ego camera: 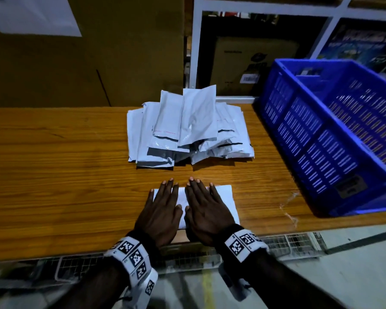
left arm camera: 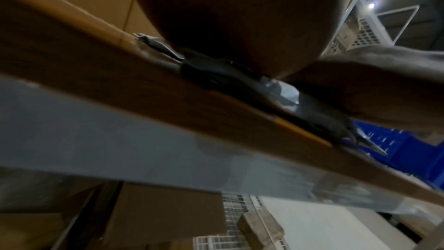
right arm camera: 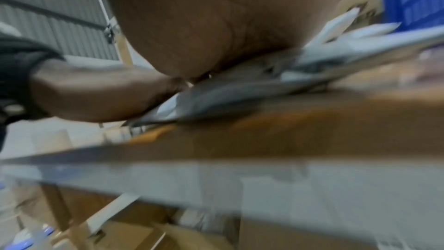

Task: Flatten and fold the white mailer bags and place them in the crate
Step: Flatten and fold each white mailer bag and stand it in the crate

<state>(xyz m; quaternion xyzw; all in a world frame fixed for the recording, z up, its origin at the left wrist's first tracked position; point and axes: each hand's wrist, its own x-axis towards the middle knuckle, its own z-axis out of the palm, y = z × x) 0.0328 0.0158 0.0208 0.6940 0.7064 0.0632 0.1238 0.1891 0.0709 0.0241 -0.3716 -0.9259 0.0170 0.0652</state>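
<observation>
Hands lie flat, side by side, on a white plastic mailer bag at the near edge of a brown wood-grain bench. The left hand covers the bag's left part; its straight, spread fingers reach past the bag's far edge, so the tips touch bare wood. The right hand covers the middle, fingers likewise straight and spread, tips at or just past the far edge. Neither hand grips anything; both palms press down. The bag's right part shows uncovered beside the right hand, and a narrow white strip shows between the two hands.

Further back, near the bench's far edge, sits a loose pile of white mailer bags, some showing grey inner flaps, well apart from the fingertips. A blue slotted plastic crate stands at the bench's right end, near the far right corner; what it holds cannot be seen.

Both wrist views are blurred: the left hand and the right hand each fill the top, pressed on a crumpled grey-white bag edge at the bench's rim.
</observation>
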